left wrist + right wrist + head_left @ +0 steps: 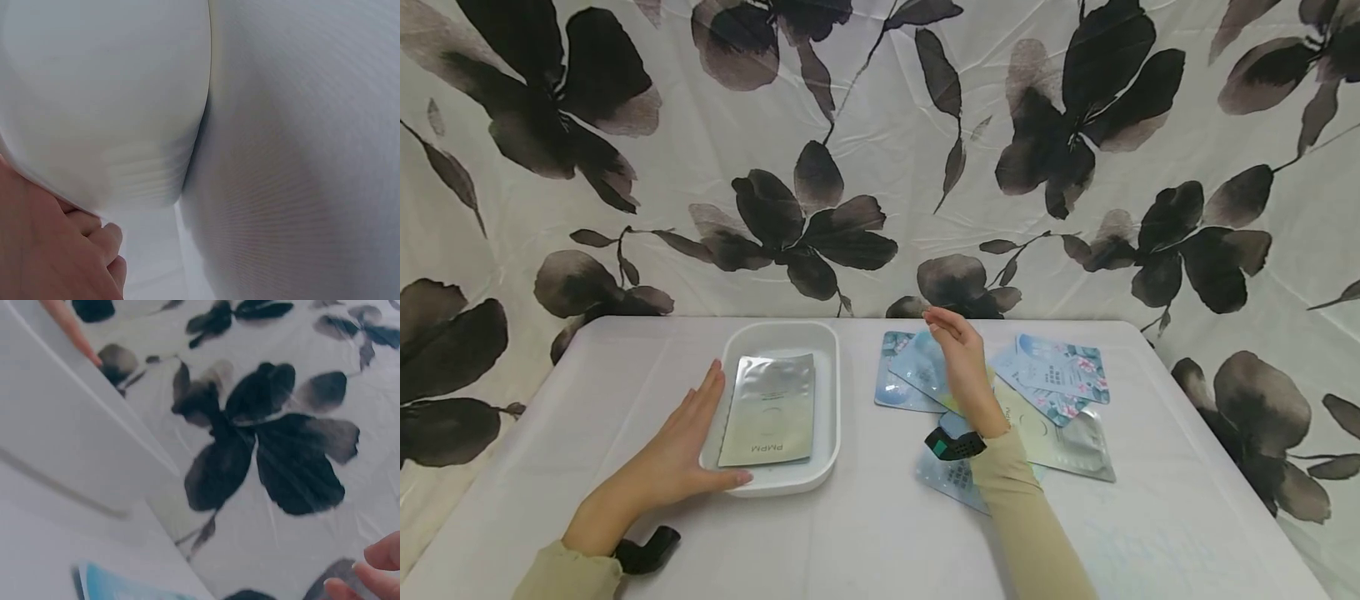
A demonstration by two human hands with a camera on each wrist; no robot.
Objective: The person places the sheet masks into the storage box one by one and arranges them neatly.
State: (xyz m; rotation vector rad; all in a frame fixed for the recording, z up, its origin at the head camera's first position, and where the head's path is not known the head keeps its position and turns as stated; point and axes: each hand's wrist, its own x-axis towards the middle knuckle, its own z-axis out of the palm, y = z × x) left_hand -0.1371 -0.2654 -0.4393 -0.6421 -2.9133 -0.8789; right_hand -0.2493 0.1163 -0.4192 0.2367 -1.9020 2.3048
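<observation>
A white tray [832, 417] stands left of the table's middle with a silver and pale green sachet [772, 417] marked PMPM lying in it. My left hand [681, 454] rests along the tray's left side, fingers stretched out and thumb over the near left corner. From the left wrist, those fingers [69, 250] show against the tray's outer wall. Holding nothing, my right hand [967, 367] hovers over a spread of blue sachets [906, 392], fingers loosely bent. A green and silver sachet [1086, 446] lies under that spread on the right.
More blue flowered sachets [1063, 367] overlap at the right of the pile, and another [951, 479] lies nearer, partly behind my right forearm. A white cloth [865, 533] covers the table. Behind it hangs a curtain [910, 183] with dark flowers.
</observation>
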